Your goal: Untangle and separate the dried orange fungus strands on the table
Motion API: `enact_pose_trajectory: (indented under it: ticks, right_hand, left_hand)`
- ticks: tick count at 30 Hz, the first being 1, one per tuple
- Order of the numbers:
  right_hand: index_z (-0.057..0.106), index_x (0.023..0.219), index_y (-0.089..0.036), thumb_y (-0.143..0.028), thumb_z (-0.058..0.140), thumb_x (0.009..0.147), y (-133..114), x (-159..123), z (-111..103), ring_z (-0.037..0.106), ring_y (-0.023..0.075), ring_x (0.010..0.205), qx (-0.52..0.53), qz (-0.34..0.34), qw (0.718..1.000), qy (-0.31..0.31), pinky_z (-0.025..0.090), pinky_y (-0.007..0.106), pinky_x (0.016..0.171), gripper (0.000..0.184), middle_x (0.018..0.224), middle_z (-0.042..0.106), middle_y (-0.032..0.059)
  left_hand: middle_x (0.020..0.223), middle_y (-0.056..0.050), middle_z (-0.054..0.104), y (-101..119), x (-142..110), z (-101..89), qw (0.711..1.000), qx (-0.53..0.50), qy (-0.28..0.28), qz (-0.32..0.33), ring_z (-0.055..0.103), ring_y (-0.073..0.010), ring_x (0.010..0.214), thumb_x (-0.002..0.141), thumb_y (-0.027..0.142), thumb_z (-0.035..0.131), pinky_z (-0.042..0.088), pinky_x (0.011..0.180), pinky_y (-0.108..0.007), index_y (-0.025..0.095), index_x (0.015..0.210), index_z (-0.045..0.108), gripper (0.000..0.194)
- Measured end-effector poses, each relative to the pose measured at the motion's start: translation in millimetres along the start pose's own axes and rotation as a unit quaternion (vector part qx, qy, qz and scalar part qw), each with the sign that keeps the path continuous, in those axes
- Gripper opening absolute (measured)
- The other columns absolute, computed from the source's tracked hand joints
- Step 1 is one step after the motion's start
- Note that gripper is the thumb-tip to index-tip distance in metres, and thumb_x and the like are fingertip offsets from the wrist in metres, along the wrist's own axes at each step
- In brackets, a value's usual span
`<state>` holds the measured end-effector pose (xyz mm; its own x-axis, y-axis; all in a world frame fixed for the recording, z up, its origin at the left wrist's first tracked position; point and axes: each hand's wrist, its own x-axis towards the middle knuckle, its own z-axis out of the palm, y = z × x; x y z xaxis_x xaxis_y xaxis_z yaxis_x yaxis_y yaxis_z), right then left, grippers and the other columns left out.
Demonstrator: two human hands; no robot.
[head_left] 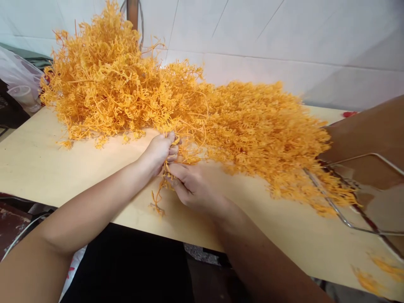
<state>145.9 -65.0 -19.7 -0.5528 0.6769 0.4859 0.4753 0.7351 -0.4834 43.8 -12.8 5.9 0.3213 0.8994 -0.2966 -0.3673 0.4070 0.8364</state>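
Observation:
Close together at the front of a big orange heap, my two hands work on one thin orange plant sprig [158, 197]. My left hand [161, 150] is closed round its upper part, fingers curled. Just below and to the right, my right hand [186, 181] pinches the same sprig between thumb and fingers. The sprig's loose end hangs down over the table. Behind my hands spreads a tangled pile of orange, frilly plant stems [120, 92]. To the right lies a denser, more combed bundle of orange sprigs [261, 130]. My fingertips are partly hidden by the sprig.
The pale wooden table [94, 172] meets a white tiled wall [252, 33]. At right stand a metal wire frame [356, 227] and a brown cardboard box [369, 134]. Orange scraps [368, 281] lie at the lower right. A plastic cup [21, 93] is at far left.

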Motion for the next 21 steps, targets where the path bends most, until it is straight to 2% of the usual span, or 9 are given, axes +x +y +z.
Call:
enact_pose_trajectory:
  ticks: [6,10,13,15,17,18,20,21]
  right_hand:
    - [0.032,0.06,-0.019,-0.008,0.037,0.075,-4.2,-1.8,-0.4,0.031,0.0077,0.048,-0.076,-0.023,0.997,-0.026,0.027,0.021,0.047,0.02,0.052,0.037,-0.0033]
    - [0.035,0.059,-0.019,-0.007,0.037,0.074,0.3,-4.1,0.4,0.034,0.0086,0.048,-0.136,-0.021,0.988,-0.065,0.025,0.022,0.047,0.019,0.053,0.042,-0.0007]
    - [0.039,0.061,-0.018,-0.009,0.036,0.077,-1.1,-8.3,2.3,0.035,0.0096,0.046,-0.185,-0.002,0.98,-0.069,0.024,0.024,0.046,0.019,0.052,0.045,0.001]
    - [0.041,0.06,-0.018,-0.009,0.035,0.078,-16.3,-12.3,5.5,0.031,0.0094,0.042,-0.206,0.009,0.976,-0.075,0.021,0.025,0.043,0.02,0.047,0.043,0.0003]
    - [0.044,0.06,-0.018,-0.007,0.037,0.074,-44.2,-15.5,9.5,0.03,0.0092,0.041,-0.173,-0.02,0.978,-0.116,0.021,0.024,0.042,0.019,0.046,0.044,0.0001]
    - [0.047,0.063,-0.018,-0.01,0.043,0.072,-60.1,-16.0,11.0,0.032,0.0095,0.043,-0.124,-0.067,0.976,-0.165,0.022,0.024,0.042,0.013,0.049,0.047,0.0002]
    - [0.051,0.065,-0.017,-0.012,0.047,0.073,-85.6,-13.7,10.3,0.036,0.0101,0.046,-0.062,-0.18,0.955,-0.228,0.021,0.025,0.041,0.01,0.053,0.052,0.0002]
    - [0.05,0.064,-0.017,-0.015,0.047,0.075,-91.7,-10.9,7.4,0.035,0.0097,0.044,-0.044,-0.173,0.957,-0.228,0.02,0.025,0.04,0.012,0.054,0.052,0.0]
  left_hand:
    - [0.04,0.011,0.018,-10.5,8.9,-3.0,0.998,0.043,0.033,-0.015,0.015,-0.0014,0.03,0.089,0.02,0.031,0.01,0.035,-0.014,0.018,0.062,0.028,0.027]
    - [0.04,0.01,0.026,-21.6,14.7,-5.9,0.996,0.07,0.059,-0.02,0.023,-0.0026,0.03,0.087,0.02,0.038,0.015,0.036,-0.014,0.018,0.063,0.032,0.024]
    - [0.042,0.009,0.031,-27.6,18.4,-8.5,0.994,0.091,0.06,-0.01,0.026,-0.0028,0.032,0.084,0.021,0.043,0.018,0.037,-0.015,0.018,0.065,0.036,0.022]
    - [0.043,0.009,0.033,-27.6,22.8,-10.7,0.992,0.109,0.064,-0.004,0.027,-0.0033,0.032,0.085,0.022,0.041,0.019,0.038,-0.015,0.018,0.065,0.036,0.021]
    - [0.043,0.008,0.033,-24.4,29.5,-13.4,0.989,0.119,0.084,0.003,0.027,-0.0043,0.032,0.087,0.024,0.037,0.019,0.038,-0.016,0.019,0.066,0.035,0.022]
    - [0.043,0.008,0.033,-22.3,33.1,-14.8,0.988,0.122,0.097,0.012,0.028,-0.0047,0.032,0.088,0.025,0.035,0.02,0.038,-0.017,0.019,0.067,0.035,0.022]
    - [0.046,0.008,0.035,-18.9,38.5,-17.2,0.986,0.121,0.112,0.041,0.029,-0.0046,0.034,0.088,0.026,0.034,0.021,0.039,-0.017,0.019,0.068,0.034,0.022]
    - [0.047,0.008,0.035,-17.9,39.4,-18.0,0.985,0.122,0.105,0.058,0.03,-0.004,0.035,0.088,0.025,0.035,0.022,0.039,-0.017,0.019,0.067,0.034,0.022]
